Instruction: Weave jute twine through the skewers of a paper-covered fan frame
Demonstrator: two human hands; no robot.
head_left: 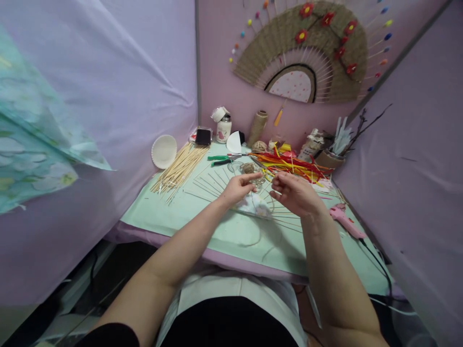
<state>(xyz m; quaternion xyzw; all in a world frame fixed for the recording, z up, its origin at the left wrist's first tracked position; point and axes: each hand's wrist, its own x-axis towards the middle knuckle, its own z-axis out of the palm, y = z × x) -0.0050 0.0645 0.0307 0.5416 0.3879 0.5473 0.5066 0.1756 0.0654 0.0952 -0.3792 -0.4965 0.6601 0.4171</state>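
Observation:
In the middle of the table my left hand (239,190) is over a half-made fan of thin sticks (208,187), its index finger stretched forward and thumb bent below. Thin brown twine (257,184) runs in loose loops by its fingertips, and it seems to be held there. My right hand (294,192) is just to the right, fingers curled towards the thumb, with a strand of twine seemingly pinched in them. The two hands are apart. A flowered cloth piece (255,206) lies at the fan's base beneath them. A small ball of twine (248,167) rests beyond my left hand.
Left are loose bamboo sticks (181,166) and a white dish (164,151). Green-handled pliers (219,158), red and yellow pipe cleaners (292,163) and a twine spool (258,127) lie behind. A pink glue gun (347,222) with cord is right. A finished fan (275,50) hangs on the wall.

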